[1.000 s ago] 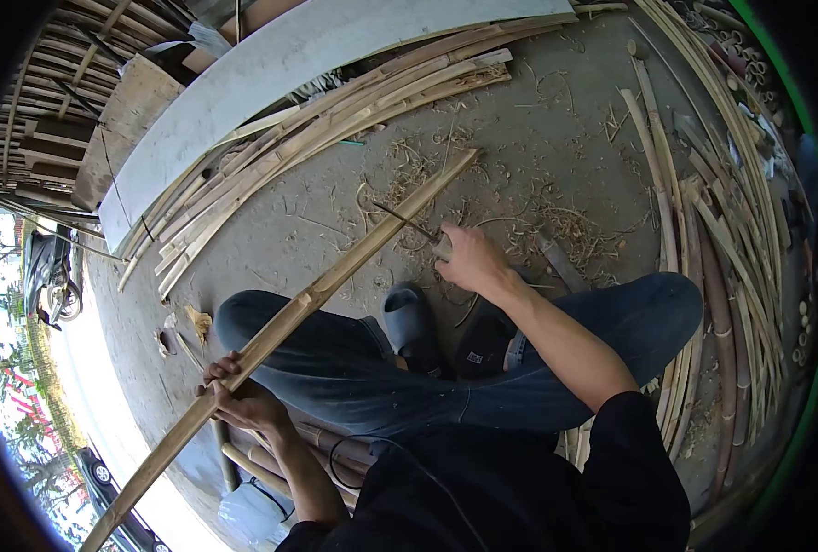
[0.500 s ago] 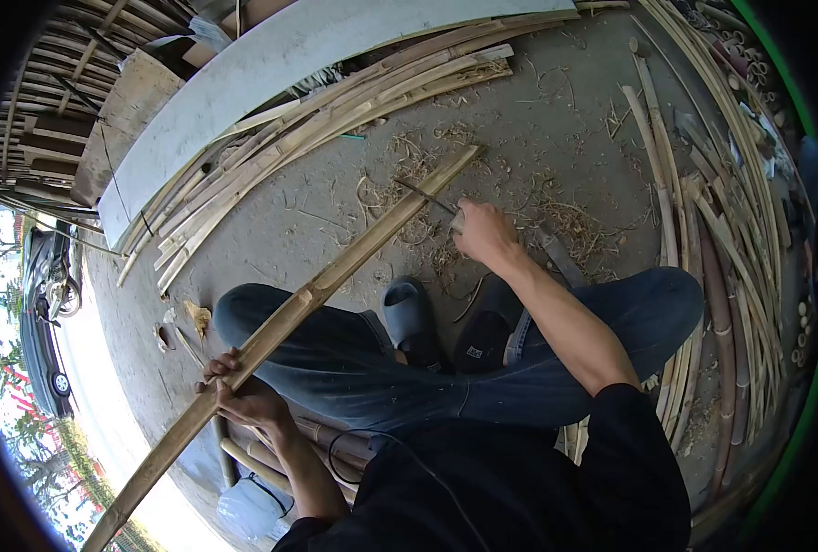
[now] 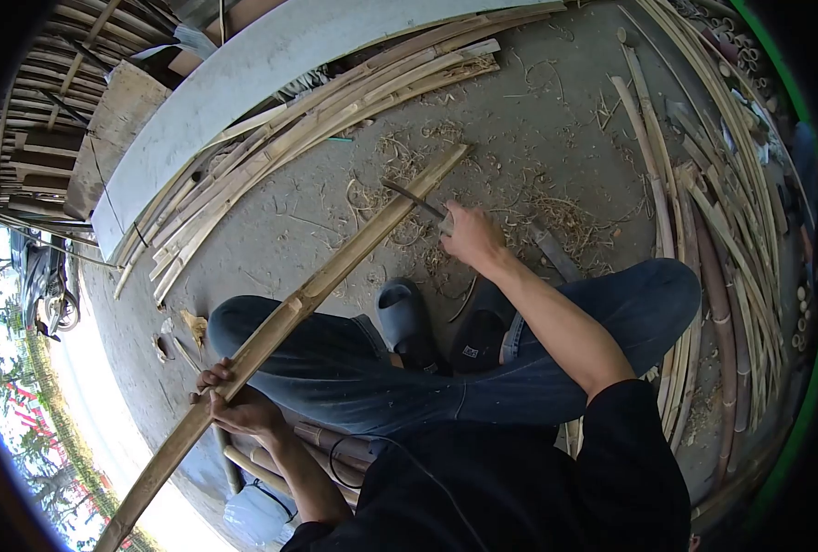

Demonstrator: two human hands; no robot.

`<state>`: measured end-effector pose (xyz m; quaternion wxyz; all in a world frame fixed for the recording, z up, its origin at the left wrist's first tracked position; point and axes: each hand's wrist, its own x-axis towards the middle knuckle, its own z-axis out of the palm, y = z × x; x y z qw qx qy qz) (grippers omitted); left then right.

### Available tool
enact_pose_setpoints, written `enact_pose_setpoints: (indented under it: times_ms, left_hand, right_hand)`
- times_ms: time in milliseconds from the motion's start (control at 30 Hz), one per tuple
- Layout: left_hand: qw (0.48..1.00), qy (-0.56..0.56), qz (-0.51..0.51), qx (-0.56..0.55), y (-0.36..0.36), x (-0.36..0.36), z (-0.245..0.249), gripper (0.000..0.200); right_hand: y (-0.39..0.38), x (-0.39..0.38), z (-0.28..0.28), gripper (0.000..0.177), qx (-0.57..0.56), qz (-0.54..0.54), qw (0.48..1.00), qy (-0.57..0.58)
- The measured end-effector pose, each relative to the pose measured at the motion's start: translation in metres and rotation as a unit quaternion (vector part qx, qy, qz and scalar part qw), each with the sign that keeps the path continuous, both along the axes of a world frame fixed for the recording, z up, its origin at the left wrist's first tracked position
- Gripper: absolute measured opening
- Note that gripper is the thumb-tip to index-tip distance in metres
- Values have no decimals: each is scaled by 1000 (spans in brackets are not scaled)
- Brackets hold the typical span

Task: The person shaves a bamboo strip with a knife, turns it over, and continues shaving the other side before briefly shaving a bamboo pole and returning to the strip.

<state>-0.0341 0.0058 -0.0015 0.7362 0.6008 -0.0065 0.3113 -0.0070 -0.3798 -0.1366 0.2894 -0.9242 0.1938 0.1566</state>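
Concrete floor is stretching out under you, and a long grey panel is lying across its far side. Split bamboo strips are lying in a loose bundle just beside that panel, and more curved strips are piling up along your right. You are sitting with your knees bent, in blue jeans, your two dark slippers resting side by side between your legs. The long bamboo slat is running diagonally from your lower left, over your left thigh, to the floor ahead of your feet. Your left hand is wrapping its fingers closed around the slat near your left knee. Your right hand is gripping the handle of a knife in a closed fist, and its blade is touching the slat's far stretch. Bamboo shavings are lying scattered around that hand.
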Motion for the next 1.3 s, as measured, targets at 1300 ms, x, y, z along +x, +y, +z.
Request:
enact_pose_setpoints:
  times_ms: [1300]
  left_hand:
    - [976,161,139,54,6,43,9,31]
  right_hand:
    - [-122,54,-103,44,-24,-198,969,143]
